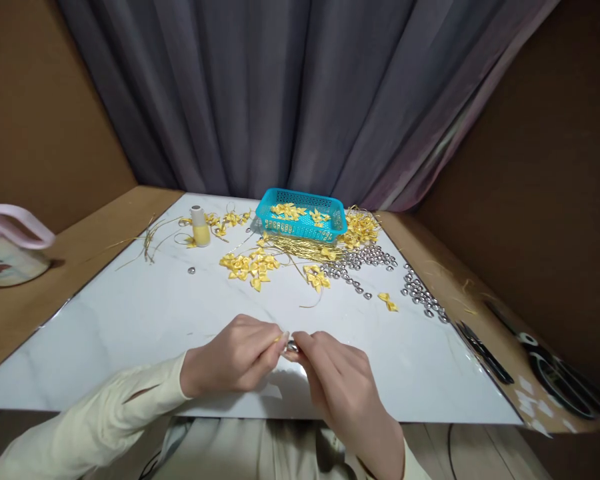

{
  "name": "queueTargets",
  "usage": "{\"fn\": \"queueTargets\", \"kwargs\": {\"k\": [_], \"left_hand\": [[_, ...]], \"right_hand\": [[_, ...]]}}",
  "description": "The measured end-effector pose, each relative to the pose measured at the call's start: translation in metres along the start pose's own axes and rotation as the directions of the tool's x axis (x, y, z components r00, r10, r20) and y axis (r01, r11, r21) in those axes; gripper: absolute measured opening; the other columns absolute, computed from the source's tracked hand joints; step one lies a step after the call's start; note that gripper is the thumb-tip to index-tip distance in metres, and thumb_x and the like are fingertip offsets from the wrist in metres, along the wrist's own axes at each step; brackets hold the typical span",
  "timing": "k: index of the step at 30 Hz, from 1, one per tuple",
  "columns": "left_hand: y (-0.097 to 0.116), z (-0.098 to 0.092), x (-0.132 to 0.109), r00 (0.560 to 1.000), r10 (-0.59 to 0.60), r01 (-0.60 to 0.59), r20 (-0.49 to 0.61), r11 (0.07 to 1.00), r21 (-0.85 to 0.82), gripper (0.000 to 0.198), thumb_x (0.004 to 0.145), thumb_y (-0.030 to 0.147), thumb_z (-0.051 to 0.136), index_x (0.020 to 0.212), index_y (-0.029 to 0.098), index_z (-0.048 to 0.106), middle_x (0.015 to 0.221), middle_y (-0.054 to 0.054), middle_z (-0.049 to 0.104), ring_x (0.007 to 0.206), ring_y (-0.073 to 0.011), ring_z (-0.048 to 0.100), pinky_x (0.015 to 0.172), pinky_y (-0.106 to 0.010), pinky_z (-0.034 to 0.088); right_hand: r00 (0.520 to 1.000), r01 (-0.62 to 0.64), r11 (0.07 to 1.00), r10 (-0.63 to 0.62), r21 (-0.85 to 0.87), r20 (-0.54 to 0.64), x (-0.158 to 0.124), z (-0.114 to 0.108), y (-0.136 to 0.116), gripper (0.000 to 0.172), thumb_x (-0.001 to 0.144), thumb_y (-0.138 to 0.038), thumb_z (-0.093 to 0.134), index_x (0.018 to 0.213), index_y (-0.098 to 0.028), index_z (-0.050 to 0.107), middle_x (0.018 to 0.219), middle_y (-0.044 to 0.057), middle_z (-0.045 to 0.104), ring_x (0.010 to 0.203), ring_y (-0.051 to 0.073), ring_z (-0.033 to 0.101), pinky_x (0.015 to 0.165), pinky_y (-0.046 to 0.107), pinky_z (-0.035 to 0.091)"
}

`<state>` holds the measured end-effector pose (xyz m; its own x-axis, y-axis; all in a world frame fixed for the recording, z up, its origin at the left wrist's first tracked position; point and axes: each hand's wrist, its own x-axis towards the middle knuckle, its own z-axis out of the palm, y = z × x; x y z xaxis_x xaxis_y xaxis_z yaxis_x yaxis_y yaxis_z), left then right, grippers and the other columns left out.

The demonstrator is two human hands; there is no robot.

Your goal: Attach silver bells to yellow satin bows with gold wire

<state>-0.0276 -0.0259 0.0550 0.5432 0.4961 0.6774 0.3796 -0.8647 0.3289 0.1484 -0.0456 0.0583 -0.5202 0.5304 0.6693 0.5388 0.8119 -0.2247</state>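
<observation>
Low over the front of the white board, my two hands meet with fingertips nearly touching. My right hand [337, 370] is closed in a pinch on a small shiny silver bead [292, 346]. My left hand [245, 353] is closed too, thumb against forefinger. A sliver of yellow shows at its fingertips, but most of what it holds is hidden. Beyond the hands lie a pile of yellow ribbon bows [250, 265] and a lone yellow bow [388, 302]. Loose silver beads [365, 257] spread over the board to the right.
A turquoise basket [300, 231] with yellow bows stands at the back, gold wires [300, 248] before it. A small bottle [200, 227] stands back left. A mug [13, 247] is at far left. Scissors [555, 373] and black-handled tweezers [486, 353] lie at the right edge.
</observation>
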Motion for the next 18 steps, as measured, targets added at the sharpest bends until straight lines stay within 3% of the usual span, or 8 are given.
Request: {"fn": "queueTargets", "kwargs": {"k": [8, 13, 18], "left_hand": [[-0.0001, -0.0010, 0.0033, 0.982, 0.172, -0.166, -0.073, 0.983, 0.075, 0.029, 0.093, 0.009, 0.030, 0.068, 0.019, 0.041, 0.048, 0.001, 0.046, 0.043, -0.0131, 0.036, 0.044, -0.026, 0.028], [-0.0013, -0.0027, 0.0016, 0.985, 0.163, -0.163, -0.058, 0.987, 0.005, 0.026, 0.094, 0.010, 0.030, 0.074, 0.017, 0.045, 0.052, -0.001, 0.051, 0.045, -0.0128, 0.039, 0.045, -0.025, 0.030], [-0.0026, -0.0034, -0.0008, 0.987, 0.155, -0.157, -0.046, 0.987, -0.021, 0.027, 0.096, 0.014, 0.027, 0.076, 0.018, 0.045, 0.051, 0.000, 0.049, 0.045, -0.0131, 0.038, 0.045, -0.024, 0.030]], "right_hand": [[0.994, -0.034, 0.985, 0.052, 0.169, -0.099, -0.0069, 0.0008, -0.0048, 0.029, 0.087, -0.005, 0.052, 0.115, -0.011, 0.051, 0.066, 0.003, 0.056, 0.057, 0.013, 0.046, 0.050, 0.025, 0.036], [0.984, -0.037, 0.962, 0.083, 0.270, -0.159, -0.0083, 0.0011, -0.0064, 0.038, 0.082, 0.004, 0.051, 0.116, -0.013, 0.053, 0.067, 0.003, 0.055, 0.059, 0.013, 0.049, 0.050, 0.024, 0.038], [0.971, -0.028, 0.967, 0.087, 0.254, -0.223, -0.0094, 0.0028, -0.0064, 0.038, 0.080, 0.004, 0.052, 0.113, -0.014, 0.056, 0.065, 0.002, 0.054, 0.058, 0.012, 0.051, 0.048, 0.024, 0.037]]}}
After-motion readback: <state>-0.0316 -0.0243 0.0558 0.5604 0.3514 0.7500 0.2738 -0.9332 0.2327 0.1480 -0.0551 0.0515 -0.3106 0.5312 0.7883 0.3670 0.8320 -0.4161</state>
